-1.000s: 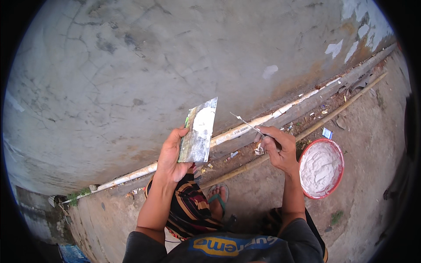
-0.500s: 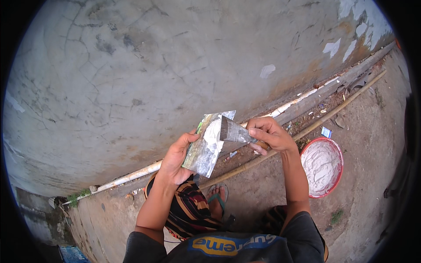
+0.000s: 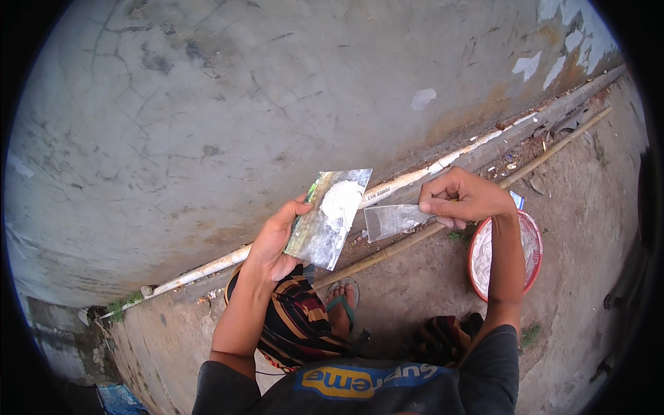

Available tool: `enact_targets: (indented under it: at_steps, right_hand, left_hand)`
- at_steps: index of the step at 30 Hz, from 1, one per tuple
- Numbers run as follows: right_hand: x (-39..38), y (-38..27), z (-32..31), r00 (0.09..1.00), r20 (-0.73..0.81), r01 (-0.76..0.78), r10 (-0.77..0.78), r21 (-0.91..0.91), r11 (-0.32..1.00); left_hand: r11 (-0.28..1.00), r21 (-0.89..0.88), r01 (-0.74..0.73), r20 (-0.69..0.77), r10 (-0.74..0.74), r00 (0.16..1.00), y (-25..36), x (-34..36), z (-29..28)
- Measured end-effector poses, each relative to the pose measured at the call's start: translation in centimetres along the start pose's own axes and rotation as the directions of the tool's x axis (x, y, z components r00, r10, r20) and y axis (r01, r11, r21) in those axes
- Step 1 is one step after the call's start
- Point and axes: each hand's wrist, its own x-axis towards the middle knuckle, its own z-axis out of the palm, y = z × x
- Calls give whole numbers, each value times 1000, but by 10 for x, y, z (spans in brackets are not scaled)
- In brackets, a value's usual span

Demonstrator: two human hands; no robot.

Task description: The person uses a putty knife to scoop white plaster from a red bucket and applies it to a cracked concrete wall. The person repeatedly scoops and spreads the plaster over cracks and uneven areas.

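Note:
My left hand (image 3: 277, 238) grips a flat rectangular board (image 3: 312, 237), held tilted, with a mound of white paste (image 3: 340, 202) on its face. My right hand (image 3: 462, 199) is closed on a putty knife (image 3: 393, 220), whose flat metal blade is just right of the board, apart from it. A red-rimmed round basin (image 3: 529, 277) of white paste sits on the ground beside my right forearm, which hides part of it.
A cracked grey plastered wall (image 3: 228, 83) rises ahead. Along its foot run a white pipe (image 3: 211, 269) and scattered debris, with a bamboo pole (image 3: 557, 151) on the ground beside them. My sandalled foot (image 3: 340, 312) shows below. A blue sheet (image 3: 119, 400) lies at lower left.
The knife first came onto the board at the paste; since then my right hand has drawn it off to the right, over the pipe and pole. The board is still in my left hand.

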Motion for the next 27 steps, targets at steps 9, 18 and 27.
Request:
enact_targets:
  at_steps: [9,18,27]
  right_hand:
    - [-20,-26,32,698,-533,69,-478,-615,786]
    - [-17,-29,32,691,-539,76,-482,-609,790]
    - [-7,-7,43,755,-577,146,-312,-316,938]
  left_hand:
    - [992,91,-92,-87,100,991,-3,0,8]
    - [994,61,-92,-86,97,991,-5,2,12]
    - [1000,11,-20,3,20,1000,-3,-1,-4]
